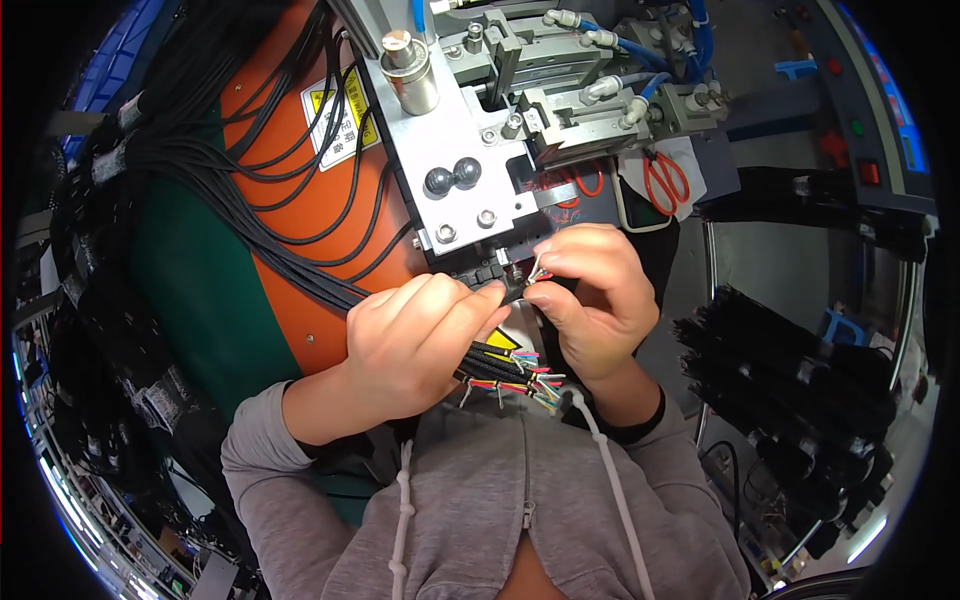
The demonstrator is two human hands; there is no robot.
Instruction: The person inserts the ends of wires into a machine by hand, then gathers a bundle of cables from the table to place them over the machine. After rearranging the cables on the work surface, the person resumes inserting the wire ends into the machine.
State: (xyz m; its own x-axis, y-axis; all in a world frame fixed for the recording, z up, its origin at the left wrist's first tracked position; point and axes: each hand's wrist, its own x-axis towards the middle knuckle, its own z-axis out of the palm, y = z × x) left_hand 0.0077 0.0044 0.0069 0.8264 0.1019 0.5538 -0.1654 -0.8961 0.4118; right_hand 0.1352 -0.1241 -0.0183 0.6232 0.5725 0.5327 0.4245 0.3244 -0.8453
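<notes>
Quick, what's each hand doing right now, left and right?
Left hand: closed around a bundle of black cables with coloured wire ends.
Right hand: fingertips pinched on thin wire ends just below the metal machine.

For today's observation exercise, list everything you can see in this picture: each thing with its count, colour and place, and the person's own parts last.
Cables: many, black, draped over the orange surface at upper left and running into the left hand.
Cable ends: one bunch, black with coloured wire tips, sticking out below the hands.
Machine: one, grey metal, top centre, just above the hands.
Hoses: several, blue, on the machine's top.
Scissors: one pair, red handles, right of the machine.
Cable bundles: many, black, stacked at right.
Hoodie: one, grey, bottom centre.
Left hand: one, gripping the cable bunch.
Right hand: one, pinching thin wire tips at the machine's lower edge.
</notes>
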